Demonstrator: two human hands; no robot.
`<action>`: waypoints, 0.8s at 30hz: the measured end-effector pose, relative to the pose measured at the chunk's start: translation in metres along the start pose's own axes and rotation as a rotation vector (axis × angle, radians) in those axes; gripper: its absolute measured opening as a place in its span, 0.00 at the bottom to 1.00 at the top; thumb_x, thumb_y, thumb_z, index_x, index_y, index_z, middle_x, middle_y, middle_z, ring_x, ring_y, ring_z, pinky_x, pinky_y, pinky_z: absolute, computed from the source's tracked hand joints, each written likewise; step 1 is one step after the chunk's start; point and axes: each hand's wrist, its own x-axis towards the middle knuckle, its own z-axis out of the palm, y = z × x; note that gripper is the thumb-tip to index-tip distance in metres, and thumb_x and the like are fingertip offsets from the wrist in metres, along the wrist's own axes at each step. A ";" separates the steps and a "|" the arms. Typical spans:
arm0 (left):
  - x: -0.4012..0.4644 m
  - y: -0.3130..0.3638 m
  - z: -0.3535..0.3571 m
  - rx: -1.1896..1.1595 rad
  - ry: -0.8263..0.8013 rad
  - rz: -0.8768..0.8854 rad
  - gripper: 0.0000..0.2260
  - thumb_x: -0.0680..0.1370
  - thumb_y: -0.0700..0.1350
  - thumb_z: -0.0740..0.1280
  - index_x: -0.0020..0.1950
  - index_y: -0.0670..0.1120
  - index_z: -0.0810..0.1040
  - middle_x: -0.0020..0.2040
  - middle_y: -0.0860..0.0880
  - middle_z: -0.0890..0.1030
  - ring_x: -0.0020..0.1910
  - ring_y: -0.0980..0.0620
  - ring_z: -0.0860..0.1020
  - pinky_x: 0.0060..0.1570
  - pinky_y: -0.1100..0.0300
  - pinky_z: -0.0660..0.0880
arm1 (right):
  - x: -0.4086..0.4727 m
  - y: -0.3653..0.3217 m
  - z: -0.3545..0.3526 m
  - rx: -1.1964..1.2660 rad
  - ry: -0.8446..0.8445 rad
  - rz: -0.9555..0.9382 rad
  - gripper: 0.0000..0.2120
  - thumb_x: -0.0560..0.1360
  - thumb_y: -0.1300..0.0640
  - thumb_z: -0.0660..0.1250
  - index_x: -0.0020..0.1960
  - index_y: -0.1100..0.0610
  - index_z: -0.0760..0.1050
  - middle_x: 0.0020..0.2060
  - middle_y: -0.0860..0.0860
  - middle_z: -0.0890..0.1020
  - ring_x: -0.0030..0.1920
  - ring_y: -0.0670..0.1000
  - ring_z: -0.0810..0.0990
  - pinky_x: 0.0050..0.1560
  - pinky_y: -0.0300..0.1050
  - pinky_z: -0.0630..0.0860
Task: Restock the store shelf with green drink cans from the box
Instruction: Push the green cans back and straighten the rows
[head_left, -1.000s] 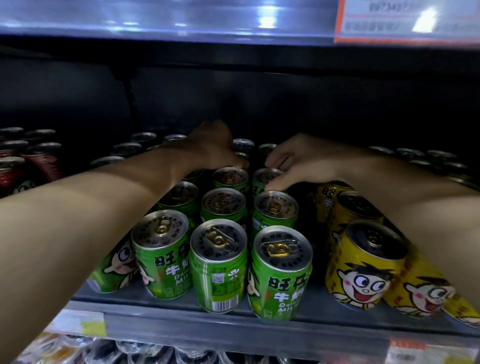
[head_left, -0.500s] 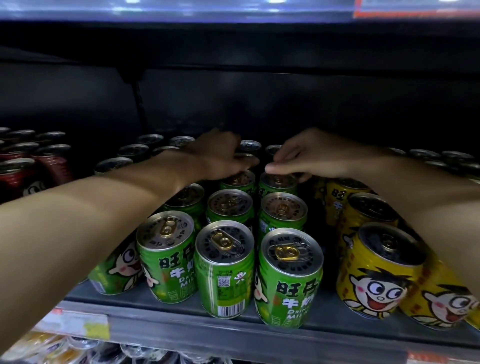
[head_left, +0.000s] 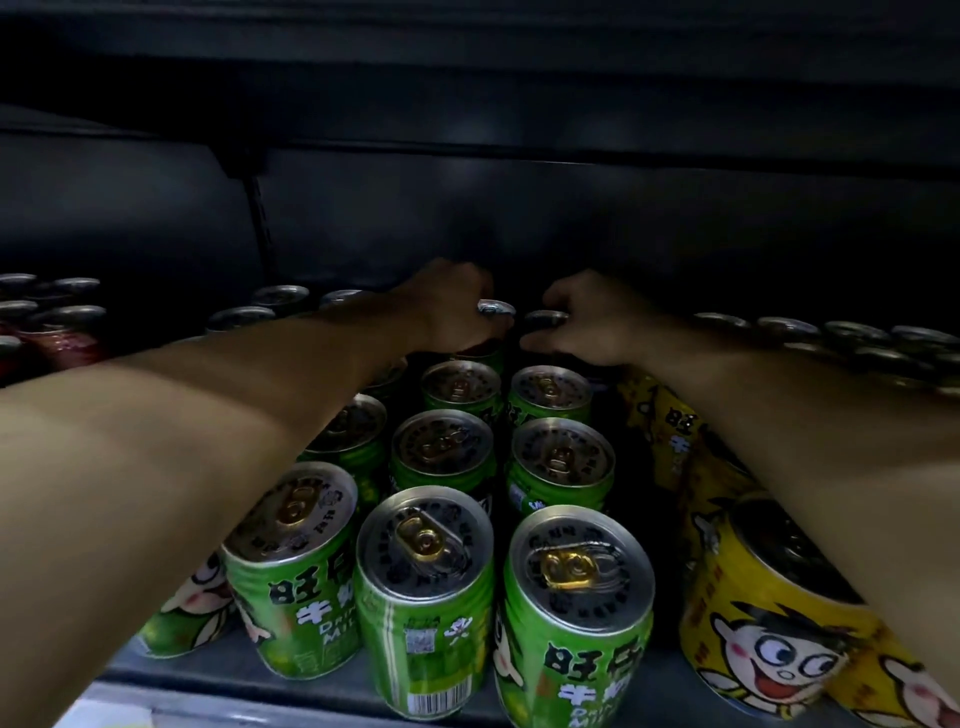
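Dim, shadowy shelf interior; motion blur and wide-angle edge stretching.

Dark store shelf bay, dim light.
Black back panel (head_left: 571, 218) behind the stock, dark underside of the upper shelf (head_left: 467, 62) overhead, a thin upright post (head_left: 258, 228) at left, grey shelf edge (head_left: 322, 696) along the front.

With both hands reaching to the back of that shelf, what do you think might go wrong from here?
1. Both forearms pass low over the front green cans; pulling back carelessly could topple one off the shelf edge.
2. The right forearm lies close to the yellow cans and might nudge them out of line.
3. The left hand and right hand grip rear cans in deep shadow, so placement is hard to check.
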 end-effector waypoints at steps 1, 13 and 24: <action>0.003 -0.001 0.001 0.005 -0.007 -0.012 0.18 0.77 0.57 0.66 0.56 0.45 0.79 0.56 0.43 0.81 0.55 0.43 0.78 0.46 0.59 0.69 | 0.001 0.001 0.001 0.002 0.003 0.010 0.26 0.69 0.44 0.76 0.61 0.57 0.77 0.57 0.55 0.81 0.57 0.56 0.79 0.54 0.45 0.75; 0.038 -0.006 0.008 0.023 -0.100 -0.140 0.15 0.72 0.58 0.70 0.44 0.47 0.72 0.46 0.46 0.76 0.44 0.46 0.76 0.42 0.57 0.72 | -0.003 -0.003 -0.012 0.038 0.003 0.048 0.25 0.68 0.51 0.78 0.61 0.60 0.80 0.58 0.56 0.82 0.58 0.55 0.79 0.61 0.51 0.76; 0.038 -0.007 0.006 0.017 -0.150 -0.169 0.18 0.69 0.59 0.70 0.35 0.48 0.69 0.41 0.47 0.75 0.42 0.46 0.76 0.39 0.56 0.69 | -0.019 -0.005 -0.026 0.170 -0.153 0.004 0.28 0.67 0.54 0.80 0.64 0.58 0.78 0.57 0.51 0.82 0.58 0.50 0.79 0.64 0.48 0.74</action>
